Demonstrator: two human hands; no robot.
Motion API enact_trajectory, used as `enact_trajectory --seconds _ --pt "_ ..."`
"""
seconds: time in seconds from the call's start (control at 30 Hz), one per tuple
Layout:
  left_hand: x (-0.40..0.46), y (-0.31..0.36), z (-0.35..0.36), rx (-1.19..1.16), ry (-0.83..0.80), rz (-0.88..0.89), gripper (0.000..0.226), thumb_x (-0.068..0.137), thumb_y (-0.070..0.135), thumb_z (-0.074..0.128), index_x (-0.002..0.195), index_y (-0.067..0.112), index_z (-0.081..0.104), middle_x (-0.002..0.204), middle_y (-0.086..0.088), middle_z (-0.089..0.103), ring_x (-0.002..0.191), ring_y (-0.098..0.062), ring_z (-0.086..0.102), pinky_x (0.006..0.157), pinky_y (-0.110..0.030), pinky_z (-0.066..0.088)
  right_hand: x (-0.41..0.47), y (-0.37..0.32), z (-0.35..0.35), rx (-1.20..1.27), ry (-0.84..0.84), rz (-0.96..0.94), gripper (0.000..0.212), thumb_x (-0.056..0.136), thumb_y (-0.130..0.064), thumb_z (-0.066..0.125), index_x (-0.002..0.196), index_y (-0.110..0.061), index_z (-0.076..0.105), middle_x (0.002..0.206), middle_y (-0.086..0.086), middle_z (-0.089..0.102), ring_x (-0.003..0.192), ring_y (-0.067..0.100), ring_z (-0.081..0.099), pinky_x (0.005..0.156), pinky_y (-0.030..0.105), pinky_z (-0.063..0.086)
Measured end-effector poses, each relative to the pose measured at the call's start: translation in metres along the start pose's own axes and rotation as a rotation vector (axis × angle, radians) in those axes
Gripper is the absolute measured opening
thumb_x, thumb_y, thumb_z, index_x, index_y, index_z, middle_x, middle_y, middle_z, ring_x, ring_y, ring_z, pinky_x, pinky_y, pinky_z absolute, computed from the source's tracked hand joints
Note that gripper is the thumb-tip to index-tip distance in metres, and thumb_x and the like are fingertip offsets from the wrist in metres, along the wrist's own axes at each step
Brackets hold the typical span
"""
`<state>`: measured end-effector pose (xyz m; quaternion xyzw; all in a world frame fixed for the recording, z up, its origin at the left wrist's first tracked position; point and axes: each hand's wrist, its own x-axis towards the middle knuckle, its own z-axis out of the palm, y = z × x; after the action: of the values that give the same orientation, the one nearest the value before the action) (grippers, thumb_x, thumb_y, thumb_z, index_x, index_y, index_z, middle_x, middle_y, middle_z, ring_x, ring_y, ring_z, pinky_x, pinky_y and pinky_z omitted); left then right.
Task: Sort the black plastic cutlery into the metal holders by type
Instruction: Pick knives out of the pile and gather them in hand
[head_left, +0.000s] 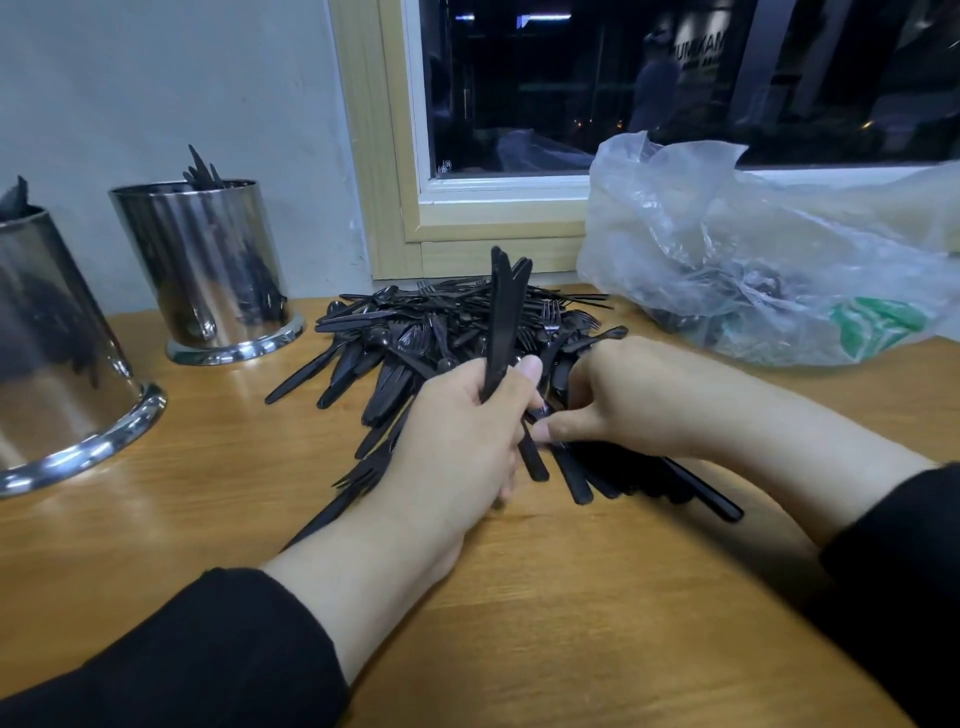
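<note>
knives (503, 312), a small bundle of them, stand upright in the left hand (467, 415), whose fingers and thumb curl round the handles near the frame's centre. the right hand (623, 400) reaches into the near edge of the cutlery pile (415, 338) with its fingers curled among the pieces; whether it actually has hold of one i cannot tell, since its fingertips are buried.

plastic like this is likely very light, thin and a little springy, with smooth handles that slide against each other, so a bundle probably needs a firm grip low on the handles, blades aligned, or it fans out. single pieces should lift best by the handle end.

two metal holders sit on the wooden bench (571, 597): one holder (208, 270) at upper left shows dark tips above its rim, type unclear; the nearer holder (52, 353) is cut off by the left edge. a clear plastic bag (753, 249) at upper right seems to hold more dark cutlery, blurred through the film.
</note>
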<state>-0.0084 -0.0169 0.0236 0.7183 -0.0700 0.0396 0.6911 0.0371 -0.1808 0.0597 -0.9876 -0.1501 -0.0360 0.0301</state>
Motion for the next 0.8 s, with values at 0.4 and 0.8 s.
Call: enact_trajectory --seconds 0.4,0.8 --pt "0.005 0.007 -0.011 -0.095 0.092 -0.024 0.03 0.103 0.038 0.058 0.089 0.012 0.063 0.052 0.01 0.036 0.044 -0.01 0.028 0.044 -0.026 0.026 -0.003 -0.007 0.001 0.046 -0.03 0.094 0.03 0.084 -0.047 0.068 0.085 -0.017 0.067 0.077 0.002 0.065 0.075 0.024 0.064 0.067 0.035 0.055" --pt "0.01 0.006 -0.015 -0.199 0.173 -0.04 0.033 0.105 0.037 0.056 0.1 0.007 0.068 0.053 0.005 0.034 0.044 -0.011 0.029 0.042 -0.026 0.025 -0.003 0.003 -0.012 0.641 0.0 -0.014 0.035 0.088 -0.033 0.076 0.065 -0.015 0.057 0.05 -0.008 0.044 0.044 0.007 0.037 0.051 0.023 0.033"
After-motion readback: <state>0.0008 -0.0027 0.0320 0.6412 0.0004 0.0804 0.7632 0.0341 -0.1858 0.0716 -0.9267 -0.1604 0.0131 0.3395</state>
